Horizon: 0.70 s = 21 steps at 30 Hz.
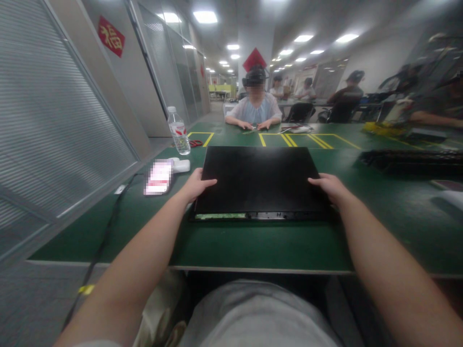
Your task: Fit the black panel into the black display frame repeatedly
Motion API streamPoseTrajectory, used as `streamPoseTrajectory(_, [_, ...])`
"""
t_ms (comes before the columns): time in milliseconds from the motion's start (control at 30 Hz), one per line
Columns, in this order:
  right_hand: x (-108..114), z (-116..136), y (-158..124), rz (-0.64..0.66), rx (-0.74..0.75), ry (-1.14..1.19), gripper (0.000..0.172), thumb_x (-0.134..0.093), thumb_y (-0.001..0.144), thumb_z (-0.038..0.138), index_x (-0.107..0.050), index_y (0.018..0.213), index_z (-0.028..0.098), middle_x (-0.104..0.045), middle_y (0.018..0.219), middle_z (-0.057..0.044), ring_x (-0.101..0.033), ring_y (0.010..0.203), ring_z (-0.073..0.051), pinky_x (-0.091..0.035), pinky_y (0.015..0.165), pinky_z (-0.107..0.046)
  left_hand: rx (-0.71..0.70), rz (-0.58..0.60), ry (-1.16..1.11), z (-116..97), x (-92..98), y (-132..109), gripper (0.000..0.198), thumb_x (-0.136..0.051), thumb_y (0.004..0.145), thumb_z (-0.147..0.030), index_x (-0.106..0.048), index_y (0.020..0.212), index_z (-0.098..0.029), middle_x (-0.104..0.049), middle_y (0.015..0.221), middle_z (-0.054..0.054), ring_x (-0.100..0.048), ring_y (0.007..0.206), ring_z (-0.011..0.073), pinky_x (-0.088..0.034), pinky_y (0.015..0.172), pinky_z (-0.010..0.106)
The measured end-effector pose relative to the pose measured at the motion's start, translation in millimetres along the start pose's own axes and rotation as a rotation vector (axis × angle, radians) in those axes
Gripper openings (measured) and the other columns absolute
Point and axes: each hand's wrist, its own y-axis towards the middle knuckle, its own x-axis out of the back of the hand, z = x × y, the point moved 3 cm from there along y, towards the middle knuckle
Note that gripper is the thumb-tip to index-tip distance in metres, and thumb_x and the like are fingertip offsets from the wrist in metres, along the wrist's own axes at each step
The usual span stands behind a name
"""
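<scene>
Black panel (pixel 258 180) lay flat between our hands, its long axis crosswise; our left hand (pixel 197 185) and right hand (pixel 331 188) each clasped a short edge, equally near.

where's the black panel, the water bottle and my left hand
black panel (pixel 258 178), head view, middle of its top face
water bottle (pixel 178 130), head view, on its label
left hand (pixel 197 186), head view, back of the hand

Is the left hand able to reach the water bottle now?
Probably yes: the left hand grips the black panel by its edge, and only a low white object lies between it and the water bottle.
</scene>
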Motion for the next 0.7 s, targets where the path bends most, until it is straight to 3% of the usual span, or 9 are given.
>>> streamPoseTrajectory(200, [0.5, 0.3, -0.7, 0.008, 0.012, 0.010, 0.017, -0.085, 0.075, 0.015, -0.075, 0.086, 0.023, -0.080, 0.079, -0.007, -0.077, 0.079, -0.027, -0.064, 0.074, -0.039, -0.008, 0.003, -0.017, 0.0, -1.6, -0.9, 0.059, -0.094, 0.064, -0.013, -0.060, 0.112, -0.021, -0.079, 0.109, 0.006, -0.077, 0.109, 0.0293, -0.058, 0.105, 0.052])
streamPoseTrajectory(700, [0.0, 0.1, -2.4, 0.023, -0.002, 0.035, 0.016, -0.082, 0.075, 0.012, -0.074, 0.083, 0.023, -0.080, 0.078, -0.006, -0.077, 0.077, -0.026, -0.064, 0.071, -0.037, 0.003, -0.011, 0.005, -2.0, -1.6, -0.5, 0.057, -0.094, 0.060, -0.010, -0.058, 0.104, -0.021, -0.078, 0.097, 0.003, -0.078, 0.102, 0.0294, -0.059, 0.104, 0.052])
